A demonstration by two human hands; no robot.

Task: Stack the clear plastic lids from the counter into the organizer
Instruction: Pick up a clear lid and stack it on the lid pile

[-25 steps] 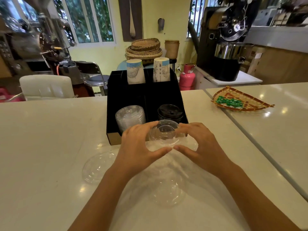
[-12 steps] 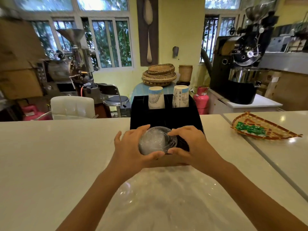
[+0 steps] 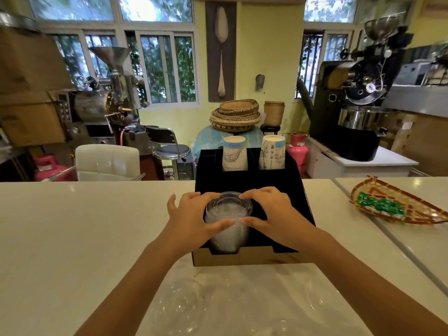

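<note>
A black organizer (image 3: 294,190) stands on the white counter (image 3: 72,226) straight ahead. Its front left slot holds a stack of clear domed lids (image 3: 228,229). My left hand (image 3: 191,217) and my right hand (image 3: 271,214) both grip a clear lid (image 3: 229,202) by its rim, and it rests on top of that stack. Several more clear lids (image 3: 179,304) lie loose on the counter near me, between my forearms. My right hand hides the front right slot.
Two stacks of paper cups (image 3: 234,154) stand in the organizer's rear slots. A woven tray (image 3: 397,202) with green packets lies on the counter to the right. Beyond the counter are a white chair (image 3: 106,162), a stool and coffee roasters.
Both hands lifted a clear lid off the counter and carried it forward onto the stack in the organizer's front left slot. The camera has tilted up.
</note>
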